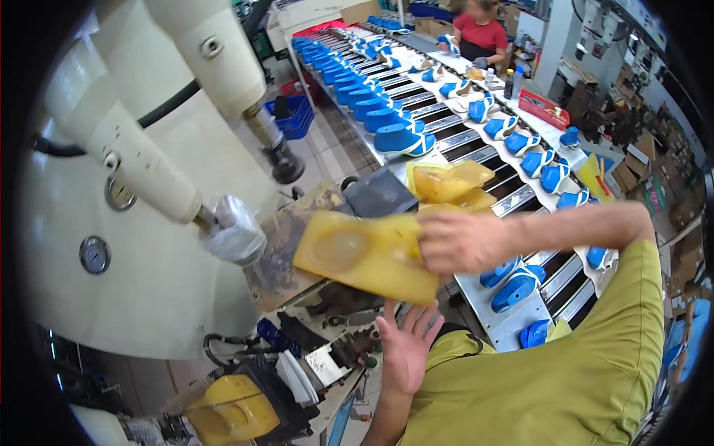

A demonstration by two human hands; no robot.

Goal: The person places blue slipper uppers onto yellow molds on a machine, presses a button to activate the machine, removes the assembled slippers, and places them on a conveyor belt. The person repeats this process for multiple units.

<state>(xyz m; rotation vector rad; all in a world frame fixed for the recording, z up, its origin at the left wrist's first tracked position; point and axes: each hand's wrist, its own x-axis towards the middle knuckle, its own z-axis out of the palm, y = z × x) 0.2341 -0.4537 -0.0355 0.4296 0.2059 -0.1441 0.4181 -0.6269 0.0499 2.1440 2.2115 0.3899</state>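
A thick, translucent yellow rubber pad (349,256) with a rounded hollow in it is held tilted over the machine's worn work plate (279,260). My right hand (465,239) comes across from the right and is closed on the pad's right end; that grip hides part of the pad. Below the pad, my left hand (407,351) has its palm up and its fingers spread. Its fingertips reach the pad's lower edge; whether they touch it I cannot tell. More yellow pads (450,182) lie just beyond my right hand, beside the conveyor.
A large cream press (171,290) with gauges and plunger arms fills the left side. Another yellow pad (234,409) sits in a machine holder at lower left. Blue shoe lasts with white straps (401,139) line the roller conveyor (513,199). A co-worker in red (480,37) stands at the far side.
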